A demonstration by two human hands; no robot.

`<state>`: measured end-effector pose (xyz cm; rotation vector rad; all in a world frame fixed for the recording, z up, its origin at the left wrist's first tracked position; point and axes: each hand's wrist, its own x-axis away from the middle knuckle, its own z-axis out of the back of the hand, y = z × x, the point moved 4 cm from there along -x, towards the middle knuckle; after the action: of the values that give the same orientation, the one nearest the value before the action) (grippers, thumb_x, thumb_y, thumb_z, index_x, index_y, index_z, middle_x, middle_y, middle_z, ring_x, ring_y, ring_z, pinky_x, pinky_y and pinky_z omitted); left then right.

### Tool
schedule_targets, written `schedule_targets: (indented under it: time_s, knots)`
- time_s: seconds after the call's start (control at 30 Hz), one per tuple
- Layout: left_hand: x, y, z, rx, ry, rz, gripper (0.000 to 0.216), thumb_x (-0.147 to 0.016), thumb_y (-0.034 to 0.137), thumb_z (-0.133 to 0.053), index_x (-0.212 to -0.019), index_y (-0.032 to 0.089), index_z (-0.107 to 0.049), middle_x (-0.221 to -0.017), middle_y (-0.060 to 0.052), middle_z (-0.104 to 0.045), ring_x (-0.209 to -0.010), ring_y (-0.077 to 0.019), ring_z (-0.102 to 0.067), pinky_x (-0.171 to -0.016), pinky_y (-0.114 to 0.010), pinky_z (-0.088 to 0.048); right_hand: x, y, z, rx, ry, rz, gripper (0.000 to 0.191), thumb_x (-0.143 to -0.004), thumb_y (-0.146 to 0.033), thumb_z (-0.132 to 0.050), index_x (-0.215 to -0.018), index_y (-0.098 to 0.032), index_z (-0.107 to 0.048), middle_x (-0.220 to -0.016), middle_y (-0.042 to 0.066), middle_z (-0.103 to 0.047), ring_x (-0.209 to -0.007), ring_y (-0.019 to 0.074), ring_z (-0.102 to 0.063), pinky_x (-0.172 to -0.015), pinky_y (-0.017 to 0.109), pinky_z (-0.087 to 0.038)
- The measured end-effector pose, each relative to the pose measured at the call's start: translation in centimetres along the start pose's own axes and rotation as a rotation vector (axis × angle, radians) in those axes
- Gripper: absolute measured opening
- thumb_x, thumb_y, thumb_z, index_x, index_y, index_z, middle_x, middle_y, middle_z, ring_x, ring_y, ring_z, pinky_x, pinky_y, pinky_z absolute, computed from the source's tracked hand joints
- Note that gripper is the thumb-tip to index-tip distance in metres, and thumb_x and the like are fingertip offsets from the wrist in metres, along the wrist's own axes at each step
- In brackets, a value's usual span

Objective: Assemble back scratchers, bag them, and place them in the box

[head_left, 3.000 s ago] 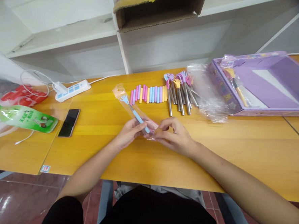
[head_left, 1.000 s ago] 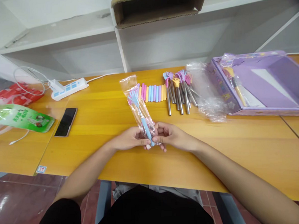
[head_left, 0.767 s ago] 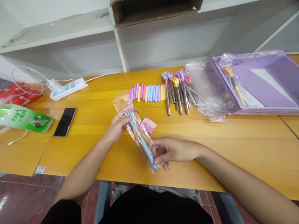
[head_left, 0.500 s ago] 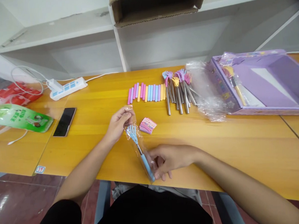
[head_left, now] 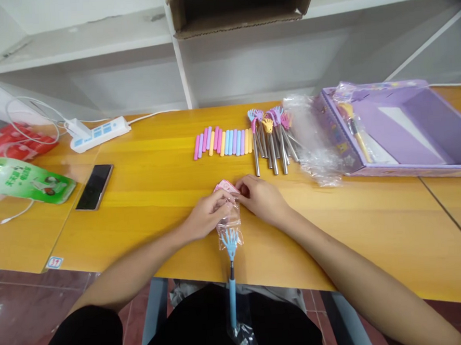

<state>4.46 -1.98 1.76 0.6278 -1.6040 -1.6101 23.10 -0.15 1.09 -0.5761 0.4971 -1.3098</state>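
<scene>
My left hand [head_left: 208,214] pinches the top of a clear plastic bag [head_left: 244,338]. Inside it is a blue back scratcher [head_left: 232,292] with a hand-shaped head and a blue handle; it hangs over the table's front edge towards my lap. My right hand [head_left: 264,199] has its fingers closed at the right edge of a small stack of pink cards [head_left: 225,185], just beyond the bag's top. The fingertips of both hands nearly meet there, and my left fingers partly cover the cards.
Coloured handle sleeves [head_left: 228,142] lie in a row. Beside them are several metal-stemmed back scratchers [head_left: 273,144], clear bags [head_left: 310,136] and a purple box [head_left: 413,170] holding a bagged yellow scratcher. A phone [head_left: 94,187], power strip [head_left: 102,134] and green package [head_left: 39,181] are at left.
My left hand has moved right and nearer, carrying the bagged back scratcher towards my lap. My right hand has left the handle end and moved forward to the pink cards.
</scene>
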Motion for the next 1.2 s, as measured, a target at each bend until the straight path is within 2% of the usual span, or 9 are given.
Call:
schedule_targets:
  time_s: [0.2, 0.33, 0.43, 0.57, 0.63, 0.73, 0.8, 1.0, 1.2]
  knots:
    - [0.1, 0.2, -0.5, -0.011, -0.069, 0.019, 0.041, -0.104, 0.055, -0.055, -0.082, 0.020, -0.053, -0.071, 0.002, -0.056, -0.062, -0.0128, -0.052, -0.059, -0.025, -0.041, -0.3, 1.0, 0.8, -0.264, -0.065, -0.013, 0.018, -0.099, -0.037, -0.067, -0.095, -0.020, -0.070, -0.084, 0.003, -0.074, -0.072, 0.0172, -0.063, -0.068, 0.030, -0.044]
    - [0.0, 0.1, -0.7, 0.007, -0.096, 0.044, 0.042, -0.103, 0.056, -0.057, -0.080, 0.020, -0.056, -0.069, 0.002, -0.058, -0.061, -0.0133, -0.052, -0.057, -0.026, -0.039, -0.5, 1.5, 0.5, -0.348, -0.062, 0.006, 0.028, -0.098, -0.045, -0.067, -0.108, -0.020, -0.073, -0.083, 0.003, -0.074, -0.071, 0.0172, -0.062, -0.067, 0.030, -0.044]
    - [0.1, -0.2, -0.8, 0.055, -0.086, 0.077, 0.043, -0.102, 0.058, -0.058, -0.082, 0.020, -0.061, -0.068, 0.001, -0.059, -0.061, -0.0143, -0.055, -0.057, -0.026, -0.040, -0.5, 1.7, 0.5, -0.454, -0.018, -0.004, 0.035, -0.094, -0.051, -0.072, -0.108, -0.019, -0.069, -0.080, 0.002, -0.070, -0.069, 0.0164, -0.059, -0.066, 0.030, -0.044]
    - [0.1, -0.6, -0.7, 0.131, -0.052, 0.132, 0.047, -0.099, 0.062, -0.061, -0.083, 0.019, -0.065, -0.069, 0.000, -0.062, -0.063, -0.0155, -0.058, -0.059, -0.027, -0.044, 0.2, 1.2, 2.4, -0.699, 0.068, 0.027, 0.039, -0.095, -0.057, -0.073, -0.103, -0.022, -0.061, -0.081, 0.000, -0.066, -0.065, 0.0136, -0.054, -0.059, 0.028, -0.042]
    - [-0.1, -0.7, -0.6, 0.154, -0.033, 0.146, 0.048, -0.098, 0.063, -0.063, -0.083, 0.017, -0.068, -0.069, -0.002, -0.064, -0.064, -0.0161, -0.059, -0.062, -0.028, -0.045, 1.0, 0.3, 3.7, -0.757, 0.034, 0.101, 0.037, -0.095, -0.056, -0.076, -0.100, -0.022, -0.059, -0.080, -0.001, -0.065, -0.065, 0.0128, -0.053, -0.059, 0.027, -0.042]
    - [-0.4, -0.5, -0.4, 0.152, 0.002, 0.120, 0.046, -0.097, 0.060, -0.065, -0.091, 0.016, -0.077, -0.078, -0.005, -0.071, -0.073, -0.0186, -0.064, -0.067, -0.029, -0.048, 2.0, -1.1, 4.4, -0.706, -0.150, 0.218, 0.034, -0.096, -0.052, -0.076, -0.095, -0.021, -0.062, -0.082, 0.001, -0.067, -0.071, 0.0139, -0.058, -0.066, 0.029, -0.046]
    - [-0.6, -0.5, -0.3, 0.161, -0.006, 0.110, 0.044, -0.096, 0.059, -0.067, -0.097, 0.016, -0.080, -0.085, -0.006, -0.075, -0.080, -0.0205, -0.067, -0.071, -0.030, -0.050, 2.3, -1.4, 4.0, -0.633, -0.218, 0.238, 0.032, -0.098, -0.051, -0.074, -0.096, -0.020, -0.064, -0.084, 0.002, -0.067, -0.072, 0.0140, -0.058, -0.068, 0.030, -0.047]
    - [-0.8, -1.9, -0.5, 0.386, -0.094, 0.222, 0.059, -0.090, 0.074, -0.069, -0.091, 0.016, -0.079, -0.074, -0.007, -0.075, -0.071, -0.0209, -0.070, -0.066, -0.029, -0.053, 1.8, -1.0, 2.1, -0.596, -0.172, 0.189, 0.033, -0.101, -0.053, -0.069, -0.099, -0.020, -0.061, -0.079, 0.000, -0.063, -0.069, 0.0127, -0.053, -0.065, 0.028, -0.044]
    - [-1.2, -3.4, -0.3, 0.517, -0.101, 0.255, 0.080, -0.082, 0.091, -0.064, -0.108, 0.017, -0.078, -0.096, -0.012, -0.082, -0.080, -0.0237, -0.075, -0.071, -0.031, -0.057, 2.3, -1.5, 2.6, -0.450, -0.082, 0.263, 0.025, -0.104, -0.046, -0.067, -0.102, -0.022, -0.063, -0.079, 0.000, -0.066, -0.066, 0.0128, -0.056, -0.062, 0.028, -0.043]
